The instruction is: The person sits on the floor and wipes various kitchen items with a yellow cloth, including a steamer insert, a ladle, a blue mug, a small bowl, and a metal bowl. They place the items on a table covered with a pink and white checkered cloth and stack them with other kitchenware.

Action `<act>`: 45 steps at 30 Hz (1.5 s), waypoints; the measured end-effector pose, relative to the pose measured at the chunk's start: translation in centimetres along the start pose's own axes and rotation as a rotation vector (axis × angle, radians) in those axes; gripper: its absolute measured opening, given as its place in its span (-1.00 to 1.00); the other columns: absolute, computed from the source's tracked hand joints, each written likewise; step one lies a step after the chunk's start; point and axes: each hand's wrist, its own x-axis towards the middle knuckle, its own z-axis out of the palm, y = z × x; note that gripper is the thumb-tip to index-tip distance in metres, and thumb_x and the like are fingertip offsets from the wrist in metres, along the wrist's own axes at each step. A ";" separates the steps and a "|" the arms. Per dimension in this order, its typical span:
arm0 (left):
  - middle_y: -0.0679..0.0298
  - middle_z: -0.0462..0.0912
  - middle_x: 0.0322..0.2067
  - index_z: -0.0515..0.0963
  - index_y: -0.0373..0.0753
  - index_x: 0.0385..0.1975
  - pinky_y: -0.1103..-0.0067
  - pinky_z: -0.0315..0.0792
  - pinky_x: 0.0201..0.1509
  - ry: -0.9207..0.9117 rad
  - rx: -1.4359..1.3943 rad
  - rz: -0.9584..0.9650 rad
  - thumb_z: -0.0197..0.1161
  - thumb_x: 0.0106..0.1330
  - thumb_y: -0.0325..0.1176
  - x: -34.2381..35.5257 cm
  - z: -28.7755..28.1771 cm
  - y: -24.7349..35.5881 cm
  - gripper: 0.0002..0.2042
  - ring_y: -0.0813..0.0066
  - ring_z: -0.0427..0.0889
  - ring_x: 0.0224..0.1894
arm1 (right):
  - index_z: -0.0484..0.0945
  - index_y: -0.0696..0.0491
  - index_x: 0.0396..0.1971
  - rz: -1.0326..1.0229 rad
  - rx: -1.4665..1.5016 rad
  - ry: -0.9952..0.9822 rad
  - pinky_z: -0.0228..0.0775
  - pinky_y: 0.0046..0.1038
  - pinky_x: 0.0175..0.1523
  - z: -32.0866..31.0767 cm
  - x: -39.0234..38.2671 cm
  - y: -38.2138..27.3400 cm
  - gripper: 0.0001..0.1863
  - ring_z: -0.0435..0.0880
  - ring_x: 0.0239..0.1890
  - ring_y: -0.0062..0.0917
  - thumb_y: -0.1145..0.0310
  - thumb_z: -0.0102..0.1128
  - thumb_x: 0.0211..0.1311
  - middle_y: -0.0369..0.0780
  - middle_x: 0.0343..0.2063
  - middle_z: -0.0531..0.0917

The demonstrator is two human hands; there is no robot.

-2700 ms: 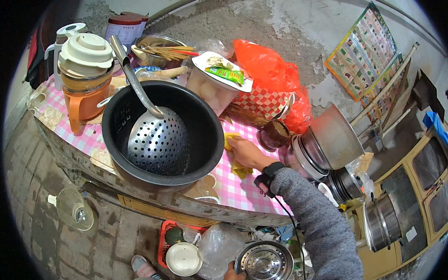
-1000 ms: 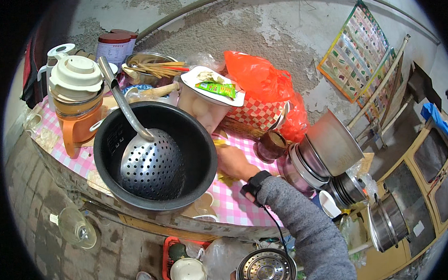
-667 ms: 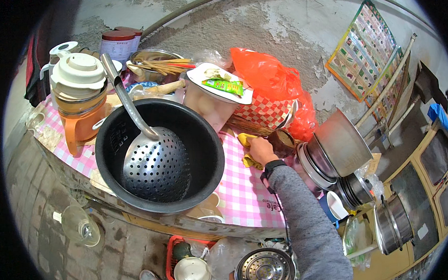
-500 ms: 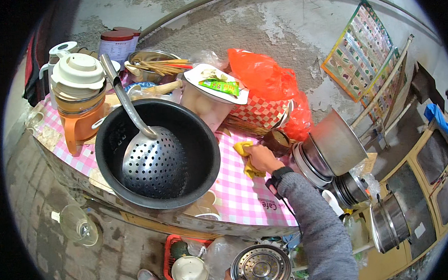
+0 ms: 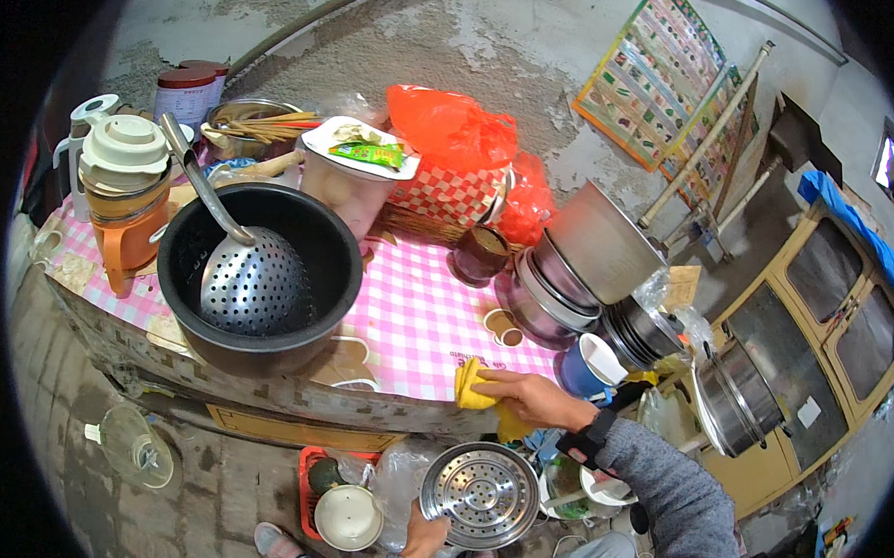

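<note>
The soft yellow cloth (image 5: 477, 389) lies crumpled at the near edge of the pink checked tablecloth (image 5: 419, 320), under the right hand (image 5: 532, 398), whose fingers press it flat. It looks light and limp, easy to bunch anywhere. The left hand (image 5: 423, 532), fingers closed, holds the round perforated steel steamer plate (image 5: 479, 495) by its near rim.

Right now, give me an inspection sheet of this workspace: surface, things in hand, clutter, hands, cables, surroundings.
Surface: pink checked tablecloth over a counter, middle bare.
Things in hand: yellow cloth at the counter's near edge; perforated steel steamer tray below it.
Clutter: black pot with skimmer ladle, orange jug, stacked steel bowls, red bag.
Hands: right hand presses the cloth; left hand holds the tray's edge.
Cables: nothing seen.
Surroundings: rough concrete wall, wall chart, yellow cabinet, brick floor.
</note>
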 end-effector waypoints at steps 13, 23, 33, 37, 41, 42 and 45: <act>0.20 0.51 -0.29 0.24 -0.21 0.05 0.46 0.51 -0.46 -0.086 0.003 -0.118 0.12 -0.05 -0.54 -1.1 0.4 1.9 -0.45 0.38 0.56 -0.35 | 0.47 0.05 -0.01 0.394 -0.193 0.085 0.42 -0.14 -0.10 -0.4 7.9 5.6 -0.62 0.59 -0.19 0.01 0.33 0.07 0.13 0.06 -0.27 0.62; 0.16 0.50 -0.21 0.25 -0.21 0.05 0.37 0.58 -0.41 -0.042 -0.111 -0.139 0.08 -0.09 -0.61 -1.1 0.1 3.6 -0.43 0.26 0.58 -0.25 | 0.48 -0.04 0.04 0.030 -0.085 0.162 0.48 -0.17 -0.12 2.0 2.1 3.5 -0.56 0.61 -0.15 -0.06 0.48 0.11 0.07 0.00 -0.03 0.54; 0.14 0.45 -0.13 0.19 -0.12 0.12 0.15 0.60 -0.34 -0.140 -0.189 -0.206 0.04 -0.10 -0.66 -0.6 -0.8 2.3 -0.35 0.14 0.55 -0.16 | 0.33 0.00 0.16 0.151 -0.148 0.236 0.48 -0.19 -0.09 1.7 0.5 2.7 -0.51 0.62 -0.20 -0.03 0.28 0.10 0.21 0.03 0.01 0.51; 0.08 0.46 -0.19 0.22 -0.23 0.09 0.20 0.66 -0.38 -0.115 -0.112 -0.113 -0.02 0.02 -0.68 -0.8 -0.3 2.0 -0.47 0.13 0.61 -0.26 | 0.32 0.14 0.17 0.104 0.045 0.524 0.51 -0.34 -0.13 0.9 -4.4 0.6 -0.46 0.67 -0.24 -0.23 0.23 0.17 0.24 0.02 -0.02 0.54; 0.16 0.46 -0.14 0.20 -0.08 0.13 0.16 0.58 -0.36 -0.141 -0.131 -0.184 0.06 -0.09 -0.62 -0.4 -0.5 2.0 -0.36 0.14 0.56 -0.19 | 0.39 0.20 0.10 0.582 0.386 0.635 0.50 -0.47 -0.24 0.2 -12.1 -0.5 -0.51 0.68 -0.35 -0.49 0.31 0.23 0.23 -0.06 -0.33 0.68; 0.16 0.45 -0.13 0.21 -0.07 0.11 0.13 0.58 -0.30 -0.120 -0.096 -0.171 0.05 -0.09 -0.61 -0.4 -0.6 2.0 -0.37 0.12 0.56 -0.17 | 0.40 0.23 0.07 0.722 0.420 0.638 0.48 -0.50 -0.32 -0.1 -13.4 -0.1 -0.53 0.65 -0.44 -0.55 0.30 0.22 0.24 -0.14 -0.45 0.68; 0.15 0.43 -0.13 0.21 -0.06 0.09 0.09 0.56 -0.24 -0.172 -0.126 -0.187 0.04 -0.09 -0.61 -0.3 -0.8 2.0 -0.39 0.10 0.55 -0.15 | 0.42 0.21 0.01 0.938 0.789 0.726 0.40 -0.57 -0.47 -1.0 -16.4 1.3 -0.59 0.58 -0.53 -0.64 0.28 0.19 0.28 -0.24 -0.45 0.63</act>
